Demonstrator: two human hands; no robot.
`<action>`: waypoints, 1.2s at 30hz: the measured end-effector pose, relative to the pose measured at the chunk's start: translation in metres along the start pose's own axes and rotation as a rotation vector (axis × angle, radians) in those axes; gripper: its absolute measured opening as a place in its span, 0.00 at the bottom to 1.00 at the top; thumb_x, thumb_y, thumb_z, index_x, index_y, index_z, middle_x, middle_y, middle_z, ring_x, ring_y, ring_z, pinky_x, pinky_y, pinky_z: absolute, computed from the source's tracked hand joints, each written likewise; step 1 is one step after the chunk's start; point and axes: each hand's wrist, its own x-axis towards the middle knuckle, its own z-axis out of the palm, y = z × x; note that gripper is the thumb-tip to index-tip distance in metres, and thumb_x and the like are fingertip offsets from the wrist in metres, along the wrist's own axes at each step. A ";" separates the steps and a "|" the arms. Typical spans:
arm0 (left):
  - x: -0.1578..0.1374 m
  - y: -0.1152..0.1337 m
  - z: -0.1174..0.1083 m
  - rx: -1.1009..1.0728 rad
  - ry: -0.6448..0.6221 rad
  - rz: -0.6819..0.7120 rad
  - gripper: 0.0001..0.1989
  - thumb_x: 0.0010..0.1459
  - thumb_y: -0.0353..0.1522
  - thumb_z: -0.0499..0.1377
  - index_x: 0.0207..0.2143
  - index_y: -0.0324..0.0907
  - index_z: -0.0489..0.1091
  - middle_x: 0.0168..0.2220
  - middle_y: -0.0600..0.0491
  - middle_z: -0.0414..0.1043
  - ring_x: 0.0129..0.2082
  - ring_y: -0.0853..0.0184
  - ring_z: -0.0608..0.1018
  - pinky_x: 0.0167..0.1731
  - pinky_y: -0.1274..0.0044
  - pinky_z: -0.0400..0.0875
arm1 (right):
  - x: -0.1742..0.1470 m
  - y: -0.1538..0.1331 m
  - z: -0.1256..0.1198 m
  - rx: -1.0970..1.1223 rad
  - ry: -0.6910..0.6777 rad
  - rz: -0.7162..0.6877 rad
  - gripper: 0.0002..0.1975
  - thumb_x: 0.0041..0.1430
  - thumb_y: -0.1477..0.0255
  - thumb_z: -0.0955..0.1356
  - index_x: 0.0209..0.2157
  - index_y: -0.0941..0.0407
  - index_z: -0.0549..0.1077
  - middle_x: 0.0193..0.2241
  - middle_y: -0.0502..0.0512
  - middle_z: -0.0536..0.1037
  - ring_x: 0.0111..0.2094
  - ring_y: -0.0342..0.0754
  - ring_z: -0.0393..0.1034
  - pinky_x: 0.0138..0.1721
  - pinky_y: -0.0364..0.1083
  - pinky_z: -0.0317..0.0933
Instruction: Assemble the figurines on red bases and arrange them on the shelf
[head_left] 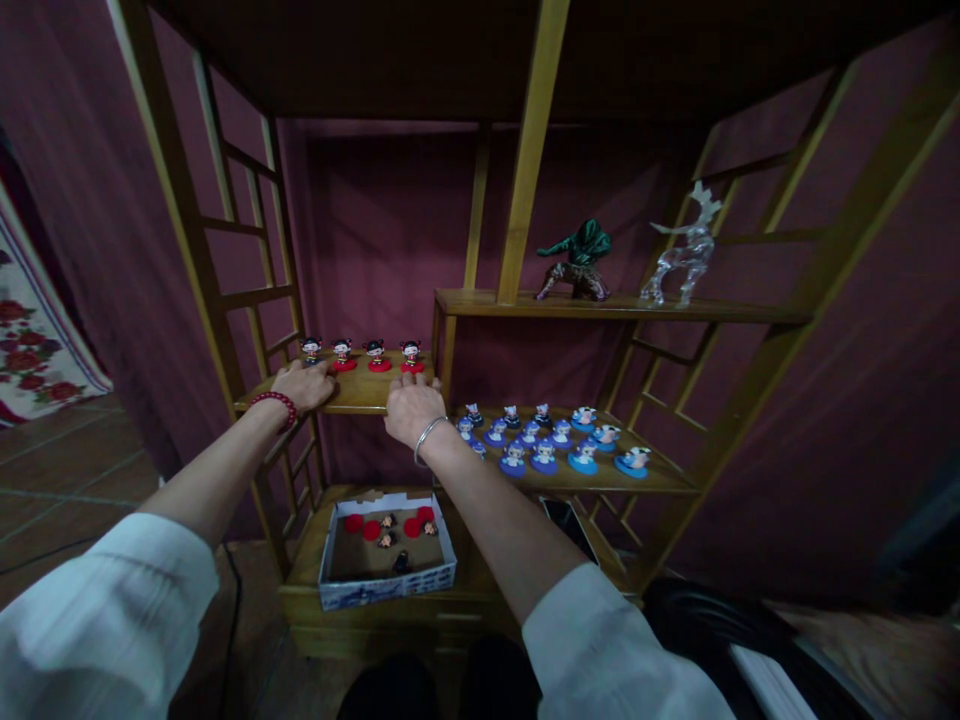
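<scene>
Several small figurines with black hair buns stand in a row on the left shelf (364, 393). My left hand (300, 387), wearing a red bead bracelet, has its fingers bent at the base of the leftmost figurine (311, 349) and hides part of that base. At the row's other end, my right hand (415, 408), with a silver bangle, closes its fingertips on the red base of the rightmost figurine (410, 353). Between my hands are two more figurines, a left one (343, 351) and a right one (376, 353), both upright on red bases.
Below, an open cardboard box (388, 592) holds red discs and small figurine parts. Rows of blue-based figurines (544, 456) fill the lower right shelf. Above them stand a green crouching statue (581, 255) and a clear deer (686, 250). A wooden post (532, 150) rises between the sections.
</scene>
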 end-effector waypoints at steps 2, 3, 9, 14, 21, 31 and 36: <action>0.001 0.001 0.000 0.010 0.003 -0.030 0.21 0.53 0.38 0.41 0.46 0.49 0.65 0.49 0.51 0.66 0.47 0.54 0.65 0.43 0.63 0.59 | 0.001 0.000 0.001 -0.002 0.006 -0.003 0.24 0.48 0.69 0.63 0.47 0.65 0.63 0.47 0.71 0.65 0.49 0.57 0.57 0.47 0.56 0.53; 0.002 0.001 0.000 0.013 0.004 -0.038 0.21 0.54 0.37 0.41 0.46 0.48 0.65 0.48 0.50 0.66 0.47 0.54 0.65 0.43 0.63 0.59 | 0.001 0.000 0.001 -0.002 0.011 -0.006 0.23 0.48 0.69 0.63 0.47 0.65 0.63 0.47 0.71 0.65 0.49 0.57 0.57 0.46 0.56 0.53; 0.003 0.005 0.001 0.023 0.029 -0.051 0.21 0.54 0.37 0.39 0.45 0.43 0.63 0.46 0.46 0.67 0.46 0.53 0.65 0.41 0.63 0.60 | 0.002 0.000 0.003 0.006 0.035 -0.007 0.23 0.47 0.70 0.63 0.46 0.65 0.64 0.46 0.70 0.66 0.48 0.57 0.58 0.45 0.56 0.53; 0.002 0.007 0.002 0.046 0.060 -0.055 0.21 0.54 0.37 0.40 0.43 0.40 0.64 0.44 0.43 0.68 0.45 0.52 0.66 0.40 0.62 0.60 | 0.001 0.001 0.002 0.002 0.034 -0.010 0.23 0.48 0.70 0.62 0.46 0.65 0.64 0.47 0.70 0.66 0.48 0.57 0.58 0.46 0.56 0.53; 0.000 0.009 0.002 0.022 0.096 -0.089 0.20 0.54 0.37 0.41 0.42 0.40 0.66 0.43 0.43 0.70 0.46 0.53 0.67 0.41 0.62 0.61 | 0.000 0.000 0.000 0.014 0.032 -0.002 0.22 0.48 0.71 0.63 0.46 0.65 0.64 0.46 0.70 0.66 0.48 0.57 0.58 0.46 0.56 0.53; -0.013 0.018 -0.005 -0.124 0.206 0.048 0.20 0.55 0.38 0.42 0.47 0.50 0.65 0.43 0.53 0.70 0.42 0.65 0.71 0.39 0.76 0.64 | 0.001 -0.001 0.001 0.012 0.028 -0.002 0.23 0.47 0.69 0.64 0.45 0.65 0.65 0.47 0.69 0.66 0.48 0.57 0.58 0.45 0.55 0.54; -0.002 0.021 0.000 -0.064 0.150 0.201 0.22 0.57 0.40 0.39 0.48 0.47 0.65 0.44 0.53 0.70 0.44 0.63 0.67 0.41 0.75 0.61 | 0.001 0.000 0.002 -0.001 0.047 -0.008 0.21 0.48 0.71 0.62 0.45 0.65 0.65 0.46 0.69 0.67 0.48 0.57 0.57 0.45 0.56 0.53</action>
